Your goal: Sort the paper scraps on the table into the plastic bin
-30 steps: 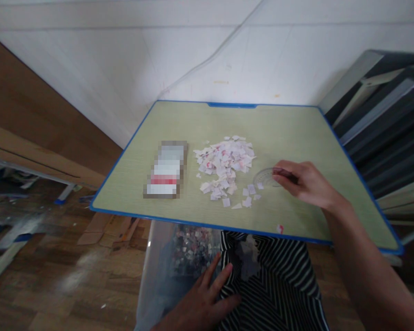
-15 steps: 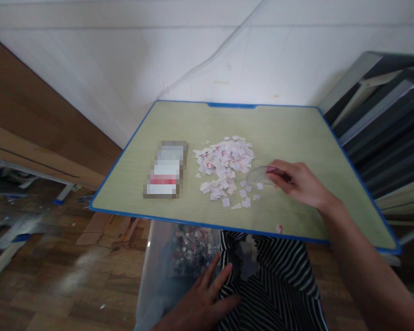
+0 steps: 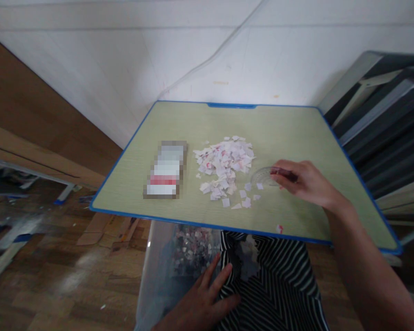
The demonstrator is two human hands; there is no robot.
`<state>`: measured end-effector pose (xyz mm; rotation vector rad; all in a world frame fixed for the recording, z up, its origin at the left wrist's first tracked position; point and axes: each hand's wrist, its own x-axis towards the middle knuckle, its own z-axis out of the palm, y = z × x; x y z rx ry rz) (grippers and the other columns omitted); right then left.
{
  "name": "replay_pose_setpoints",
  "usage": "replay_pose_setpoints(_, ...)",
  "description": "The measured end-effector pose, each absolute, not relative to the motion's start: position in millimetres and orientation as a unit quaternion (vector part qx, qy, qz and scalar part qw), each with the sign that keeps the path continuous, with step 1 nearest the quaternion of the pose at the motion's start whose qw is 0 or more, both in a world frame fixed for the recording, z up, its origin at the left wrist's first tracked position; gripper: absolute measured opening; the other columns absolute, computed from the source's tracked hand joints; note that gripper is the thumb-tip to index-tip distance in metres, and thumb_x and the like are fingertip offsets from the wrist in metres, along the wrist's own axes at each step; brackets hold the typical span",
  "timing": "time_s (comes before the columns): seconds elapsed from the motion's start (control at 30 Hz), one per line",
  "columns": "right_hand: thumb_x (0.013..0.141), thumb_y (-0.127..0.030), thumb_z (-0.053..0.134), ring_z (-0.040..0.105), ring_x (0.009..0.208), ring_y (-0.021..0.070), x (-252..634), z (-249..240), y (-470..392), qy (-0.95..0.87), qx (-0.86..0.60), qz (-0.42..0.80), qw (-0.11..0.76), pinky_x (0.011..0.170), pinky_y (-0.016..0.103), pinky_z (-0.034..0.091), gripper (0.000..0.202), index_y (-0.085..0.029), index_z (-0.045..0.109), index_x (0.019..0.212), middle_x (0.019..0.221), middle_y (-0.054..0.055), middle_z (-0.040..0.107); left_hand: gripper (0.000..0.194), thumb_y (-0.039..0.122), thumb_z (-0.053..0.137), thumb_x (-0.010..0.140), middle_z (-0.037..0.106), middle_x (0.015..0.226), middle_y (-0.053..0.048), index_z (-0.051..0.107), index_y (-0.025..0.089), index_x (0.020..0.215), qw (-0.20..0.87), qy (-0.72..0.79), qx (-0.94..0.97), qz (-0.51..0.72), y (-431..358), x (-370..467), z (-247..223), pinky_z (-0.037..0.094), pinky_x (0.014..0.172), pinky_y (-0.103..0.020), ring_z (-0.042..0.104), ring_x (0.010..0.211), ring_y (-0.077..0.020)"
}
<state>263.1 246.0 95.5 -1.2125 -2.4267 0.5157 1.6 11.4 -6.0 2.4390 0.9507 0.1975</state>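
My right hand (image 3: 305, 181) is closed at the right of the table, pinching the edge of a clear, half-round plastic protractor (image 3: 262, 175). A dark reddish strip (image 3: 283, 173) shows between the fingers; I cannot make out what it is. Left of the protractor lies a heap of small torn white paper pieces (image 3: 224, 158), a few with pink marks. Several loose scraps (image 3: 245, 201) lie between heap and protractor. My left hand (image 3: 207, 294) rests below the table with its fingers spread, on black-and-white striped cloth (image 3: 279, 276), holding nothing.
A pixelated, phone-shaped object (image 3: 165, 169) lies left on the green, blue-edged table (image 3: 283, 128). Under its front edge stands a translucent bin (image 3: 158, 262) with many small pieces. A white wall (image 3: 124, 55) is behind; dark folded frames (image 3: 393, 110) lean at right.
My right hand has slid slightly to the right, and the clear protractor has moved with it, away from the paper heap. My left hand has stayed in place.
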Motion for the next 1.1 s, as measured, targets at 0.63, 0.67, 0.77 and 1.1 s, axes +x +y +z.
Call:
replay_pose_setpoints(0.63,0.085,-0.031,0.047,0.044,0.043,0.0104,264.7,94.9,245.6,-0.856,-0.453,0.164,0.186,0.046,0.024,0.03,0.017,-0.021,0.051,0.072,0.053,-0.002,0.051,0.049,0.009,0.075,0.079,0.036,0.141,-0.022,0.048,0.021,0.118,0.239,0.344,0.906,0.057,13.8,2.8,-2.1,0.048,0.089,-0.054,0.03,0.129,-0.0466)
replay_pose_setpoints(0.67,0.085,-0.032,0.046,0.045,0.044,0.0107,264.5,94.1,245.9,-0.857,-0.452,0.168,0.182,0.046,0.024,0.03,0.017,-0.021,0.052,0.073,0.054,-0.002,0.052,0.048,0.01,0.075,0.079,0.036,0.141,-0.022,0.049,0.021,0.118,0.24,0.342,0.907,0.054,14.6,2.8,-0.8,0.048,0.088,-0.055,0.031,0.129,-0.047)
replay_pose_setpoints(0.77,0.085,-0.034,0.046,0.046,0.043,0.0112,263.8,92.6,246.6,-0.86,-0.445,0.177,0.176,0.046,0.024,0.031,0.018,-0.021,0.053,0.074,0.053,-0.002,0.052,0.047,0.009,0.075,0.079,0.037,0.14,-0.024,0.051,0.019,0.118,0.249,0.336,0.907,0.046,16.6,3.0,2.2,0.049,0.087,-0.056,0.032,0.127,-0.0485)
replay_pose_setpoints(1.1,0.084,-0.033,0.045,0.043,0.041,0.0108,265.3,94.1,244.5,-0.86,-0.456,0.134,0.186,0.046,0.024,0.03,0.019,-0.021,0.052,0.071,0.052,-0.002,0.051,0.049,0.005,0.074,0.077,0.037,0.139,-0.025,0.049,0.018,0.117,0.251,0.336,0.906,0.056,15.5,4.7,0.3,0.048,0.085,-0.059,0.031,0.126,-0.0513)
